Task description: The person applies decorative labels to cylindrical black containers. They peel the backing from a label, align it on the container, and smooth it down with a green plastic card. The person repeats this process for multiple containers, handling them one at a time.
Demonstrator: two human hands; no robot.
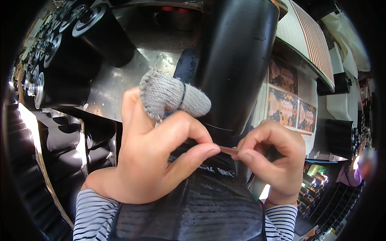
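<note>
A short, thin reddish-brown strip (pixel 228 150) is stretched between my two hands, above my dark apron (pixel 189 213). My left hand (pixel 148 148) pinches its left end between thumb and forefinger. Grey knitted covering (pixel 175 94), bound with a dark band, wraps other fingers of this hand. At the strip's right end, my right hand (pixel 277 150) is closed in a pinch, thumb against forefinger. Just beyond my hands a large, glossy black cylinder (pixel 241 56) rests on a dark blue cloth (pixel 187 64). What exactly the strip is made of cannot be made out.
Several black rollers with metal ends (pixel 106 36) stand or lie at the far left on a metal surface (pixel 155 60). More dark cylinders (pixel 62 138) fill racks at the left. Patterned printed sheets (pixel 289 100) and a striped board (pixel 309 32) lie at right. A blurred person (pixel 354 174) is at far right.
</note>
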